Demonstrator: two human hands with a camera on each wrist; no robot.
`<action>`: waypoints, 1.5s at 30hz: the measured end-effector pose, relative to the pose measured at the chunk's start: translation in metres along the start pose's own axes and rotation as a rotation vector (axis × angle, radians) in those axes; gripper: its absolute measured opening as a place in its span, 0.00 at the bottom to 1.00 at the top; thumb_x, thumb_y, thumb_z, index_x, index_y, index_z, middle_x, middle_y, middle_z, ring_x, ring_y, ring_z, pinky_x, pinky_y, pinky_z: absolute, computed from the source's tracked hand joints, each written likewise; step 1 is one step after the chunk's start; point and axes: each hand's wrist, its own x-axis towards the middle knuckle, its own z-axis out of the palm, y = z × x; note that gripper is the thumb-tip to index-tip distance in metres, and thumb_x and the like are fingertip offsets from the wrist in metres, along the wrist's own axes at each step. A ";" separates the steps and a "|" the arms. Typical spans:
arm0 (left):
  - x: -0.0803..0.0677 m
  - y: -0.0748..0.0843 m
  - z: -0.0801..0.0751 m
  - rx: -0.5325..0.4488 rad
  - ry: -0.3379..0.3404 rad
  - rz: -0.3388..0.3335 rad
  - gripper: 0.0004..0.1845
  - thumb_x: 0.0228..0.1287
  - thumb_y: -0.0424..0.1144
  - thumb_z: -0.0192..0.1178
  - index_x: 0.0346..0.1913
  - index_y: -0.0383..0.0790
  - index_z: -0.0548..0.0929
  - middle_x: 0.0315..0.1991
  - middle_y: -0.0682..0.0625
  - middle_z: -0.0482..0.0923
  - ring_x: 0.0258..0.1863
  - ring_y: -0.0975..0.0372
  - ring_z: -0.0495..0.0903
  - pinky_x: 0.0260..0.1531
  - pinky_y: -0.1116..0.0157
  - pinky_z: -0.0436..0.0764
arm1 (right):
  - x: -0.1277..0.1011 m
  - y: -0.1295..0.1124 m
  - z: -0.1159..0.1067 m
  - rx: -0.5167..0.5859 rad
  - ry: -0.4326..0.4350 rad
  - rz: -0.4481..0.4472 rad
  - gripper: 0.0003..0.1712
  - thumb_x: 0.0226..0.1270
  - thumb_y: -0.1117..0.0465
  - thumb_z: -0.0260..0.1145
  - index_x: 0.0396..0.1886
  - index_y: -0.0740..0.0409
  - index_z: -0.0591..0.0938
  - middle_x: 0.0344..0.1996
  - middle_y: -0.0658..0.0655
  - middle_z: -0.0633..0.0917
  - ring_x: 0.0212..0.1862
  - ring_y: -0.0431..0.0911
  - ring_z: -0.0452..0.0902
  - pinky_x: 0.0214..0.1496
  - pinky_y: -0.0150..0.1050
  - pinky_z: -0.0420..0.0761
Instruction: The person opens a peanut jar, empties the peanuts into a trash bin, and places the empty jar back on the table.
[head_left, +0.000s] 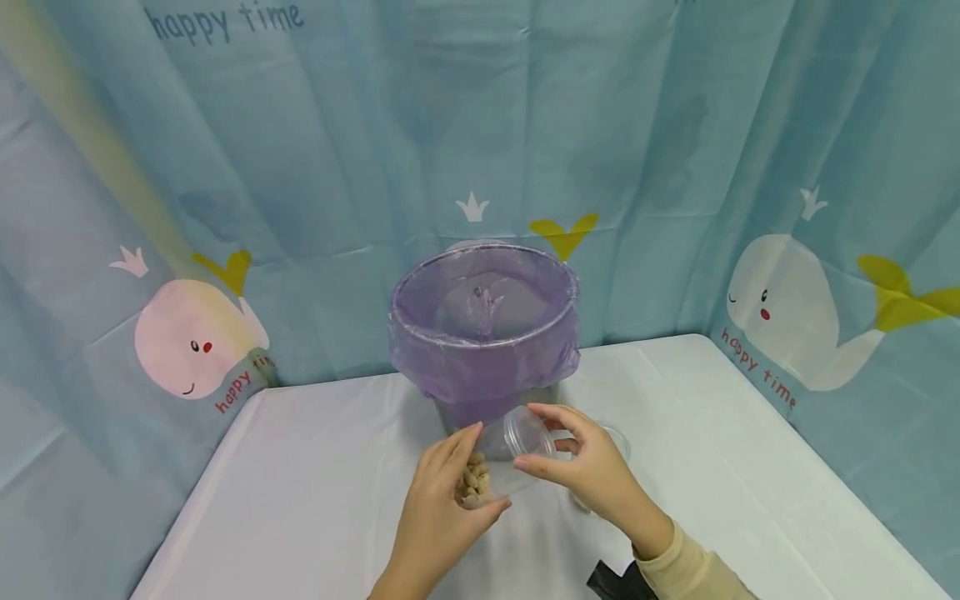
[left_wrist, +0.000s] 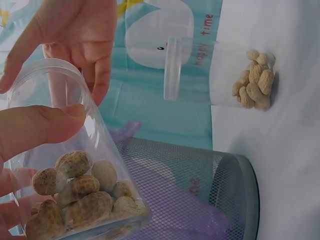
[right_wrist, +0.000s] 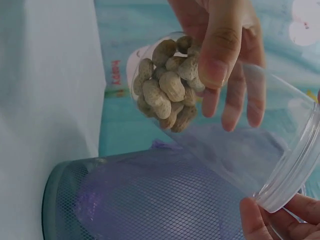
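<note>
Hands hold tilted clear jar between them, peanuts inside.

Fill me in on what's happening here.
A person's left hand grips a tilted, clear plastic jar of tan peanuts, while the right hand holds its rim end. A second clear, cylindrical jar, also holding peanuts, stands nearby on the white table. Behind the held jar is a round mesh bin lined with a purple plastic bag.

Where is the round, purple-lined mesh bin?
In the head view, the bin stands centrally on the white table, beyond the left hand and right hand.
</note>
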 end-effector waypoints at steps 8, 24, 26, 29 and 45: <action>0.000 0.001 -0.001 0.006 0.004 0.006 0.50 0.34 0.39 0.84 0.69 0.43 0.74 0.62 0.47 0.78 0.60 0.52 0.76 0.55 0.51 0.84 | 0.001 0.001 -0.003 0.014 -0.017 -0.083 0.37 0.57 0.55 0.77 0.65 0.58 0.76 0.61 0.57 0.80 0.58 0.46 0.74 0.59 0.33 0.82; 0.002 0.003 -0.004 -0.023 0.030 0.031 0.51 0.33 0.37 0.85 0.68 0.42 0.74 0.62 0.48 0.78 0.58 0.55 0.76 0.54 0.53 0.85 | 0.002 0.000 -0.009 -0.002 -0.053 -0.190 0.39 0.54 0.57 0.79 0.67 0.54 0.75 0.65 0.56 0.77 0.65 0.35 0.72 0.62 0.32 0.80; 0.002 0.003 -0.004 -0.027 0.035 0.035 0.51 0.32 0.36 0.85 0.68 0.42 0.74 0.62 0.48 0.78 0.58 0.55 0.76 0.54 0.53 0.85 | 0.001 -0.001 -0.010 0.007 -0.058 -0.199 0.40 0.54 0.58 0.79 0.67 0.54 0.75 0.66 0.57 0.77 0.65 0.32 0.70 0.62 0.32 0.80; 0.002 0.003 -0.004 -0.027 0.039 0.035 0.51 0.32 0.36 0.85 0.68 0.40 0.75 0.62 0.48 0.78 0.58 0.55 0.76 0.54 0.54 0.85 | 0.002 -0.001 -0.010 0.023 -0.076 -0.207 0.40 0.54 0.59 0.79 0.68 0.54 0.75 0.67 0.59 0.76 0.65 0.31 0.70 0.62 0.31 0.79; -0.002 0.000 -0.003 0.029 0.084 0.054 0.53 0.30 0.39 0.86 0.68 0.42 0.74 0.62 0.49 0.78 0.59 0.55 0.76 0.52 0.54 0.86 | 0.001 0.001 -0.001 0.019 -0.041 -0.045 0.43 0.56 0.54 0.78 0.69 0.60 0.71 0.64 0.59 0.76 0.61 0.54 0.71 0.58 0.34 0.81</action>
